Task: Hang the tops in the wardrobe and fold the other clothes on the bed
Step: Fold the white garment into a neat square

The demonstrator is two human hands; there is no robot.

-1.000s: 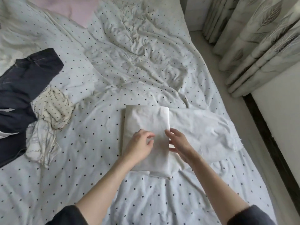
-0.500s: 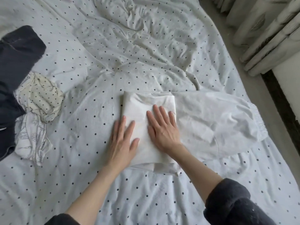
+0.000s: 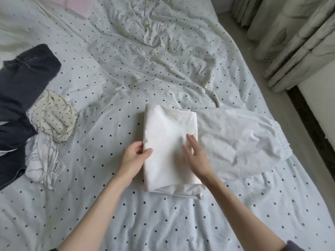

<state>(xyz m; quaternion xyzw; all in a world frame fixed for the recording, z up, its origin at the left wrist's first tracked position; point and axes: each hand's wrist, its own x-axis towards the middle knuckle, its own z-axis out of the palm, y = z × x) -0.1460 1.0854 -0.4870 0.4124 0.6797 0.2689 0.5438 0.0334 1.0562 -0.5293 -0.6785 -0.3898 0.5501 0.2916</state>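
White garment (image 3: 168,147), partly folded, lying toward the near right side of the bed (image 3: 163,223); its elastic-cuffed end spreads flat toward the right edge. The thin, limp cloth is probably light and shape-shedding, so best gripped at folded edges. Left hand (image 3: 133,158) fingers pinch the left fold; right hand (image 3: 196,156) fingers are spread, resting on top.

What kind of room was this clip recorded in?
Most likely a bedroom: a bed under a rumpled polka-dot cover, clothes on it, including a partly folded white garment and dark trousers, with curtains beside it.
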